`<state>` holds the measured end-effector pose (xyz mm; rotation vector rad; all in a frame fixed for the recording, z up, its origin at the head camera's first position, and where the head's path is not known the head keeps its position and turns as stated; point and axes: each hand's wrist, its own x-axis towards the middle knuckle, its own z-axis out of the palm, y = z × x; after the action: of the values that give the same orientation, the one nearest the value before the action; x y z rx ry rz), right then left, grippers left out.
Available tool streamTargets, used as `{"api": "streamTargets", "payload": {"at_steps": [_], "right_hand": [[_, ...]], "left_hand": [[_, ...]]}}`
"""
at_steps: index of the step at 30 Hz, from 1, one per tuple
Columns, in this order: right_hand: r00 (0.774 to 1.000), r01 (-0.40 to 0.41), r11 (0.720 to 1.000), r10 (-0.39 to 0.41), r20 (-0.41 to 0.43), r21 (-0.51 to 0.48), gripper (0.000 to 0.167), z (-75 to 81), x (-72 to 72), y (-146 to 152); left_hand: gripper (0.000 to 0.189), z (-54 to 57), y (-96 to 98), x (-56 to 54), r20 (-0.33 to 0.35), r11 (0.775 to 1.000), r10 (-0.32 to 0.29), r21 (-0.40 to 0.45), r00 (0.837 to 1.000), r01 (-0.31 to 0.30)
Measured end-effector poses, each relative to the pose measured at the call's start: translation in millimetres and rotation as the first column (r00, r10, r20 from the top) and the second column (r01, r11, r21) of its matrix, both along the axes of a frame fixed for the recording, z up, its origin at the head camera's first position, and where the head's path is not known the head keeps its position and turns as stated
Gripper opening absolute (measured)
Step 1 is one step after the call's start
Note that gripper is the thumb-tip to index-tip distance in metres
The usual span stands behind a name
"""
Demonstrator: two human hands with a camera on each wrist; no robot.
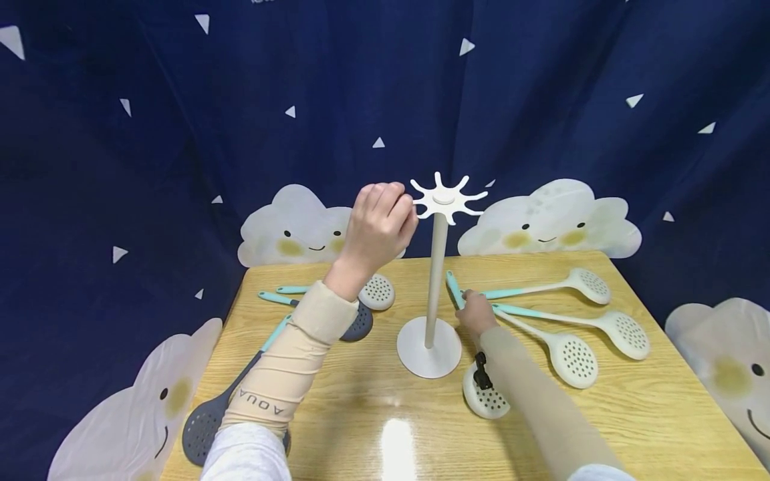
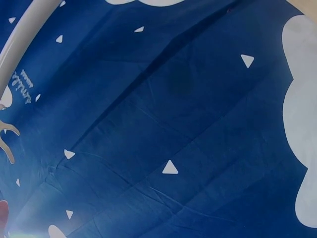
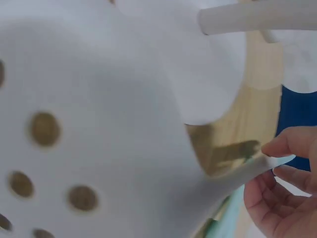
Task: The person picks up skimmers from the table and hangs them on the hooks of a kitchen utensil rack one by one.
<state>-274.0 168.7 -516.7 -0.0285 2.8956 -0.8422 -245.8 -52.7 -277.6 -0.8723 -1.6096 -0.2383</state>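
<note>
- White rack [image 1: 434,280] stands mid-desk [image 1: 662,414]; left hand [image 1: 380,227] curls at its star top
- Right hand [image 1: 475,312] pinches a white skimmer [image 1: 484,394] handle beside the rack base

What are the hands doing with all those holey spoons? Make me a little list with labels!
Left hand: raised, fingers curled, at the star-shaped top of the white stand; whether it holds anything cannot be told
Right hand: grips the teal handle of a white slotted spoon
Other white spoons: three on the right, one behind the left arm
Grey spoons: two, left side
Surface: wooden table
</note>
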Motion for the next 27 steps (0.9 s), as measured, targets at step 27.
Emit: {"api": "streamTargets", "payload": {"at_steps": [27], "right_hand": [[0.930,0.009,0.924,-0.149,-0.337,-0.382,0.042,104.4,19.8,15]], "left_hand": [[0.005,1.2,-0.3,1.6,0.007,1.000,-0.007,0.004,1.000,0.007]]}}
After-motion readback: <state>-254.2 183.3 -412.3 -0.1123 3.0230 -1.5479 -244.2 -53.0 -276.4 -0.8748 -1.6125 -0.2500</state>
